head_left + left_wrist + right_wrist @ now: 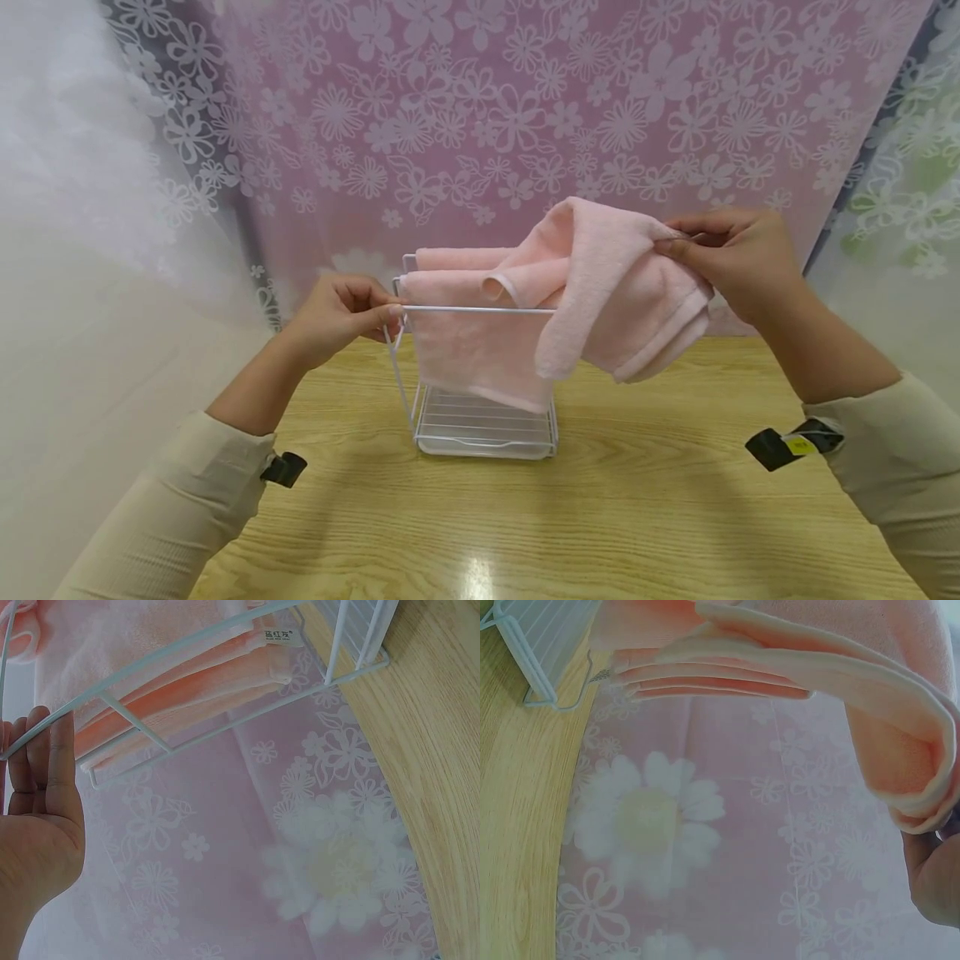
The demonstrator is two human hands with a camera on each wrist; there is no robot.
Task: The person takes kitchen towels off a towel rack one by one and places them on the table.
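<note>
A white wire towel rack (480, 309) stands on the table, with folded pale pink towels (472, 350) draped over its rear bars. At the rack's upper left corner my left hand (330, 321) pinches the wire between thumb and fingers; the left wrist view shows the fingers (60, 761) behind the bar. Up to the right, my right hand (750, 258) pinches the edge of a pink towel (600, 258). That towel is bunched and looped, its folds hanging beyond the rack's right end and overlapping the front bar. In the right wrist view its rolled edge hides most of the fingers.
The rack's base holds a white slatted tray (483, 425). Under it is a light wood-grain table (637, 517). A pink flower-patterned curtain (510, 108) hangs close behind the rack, with whitish sheeting (90, 250) at the left side.
</note>
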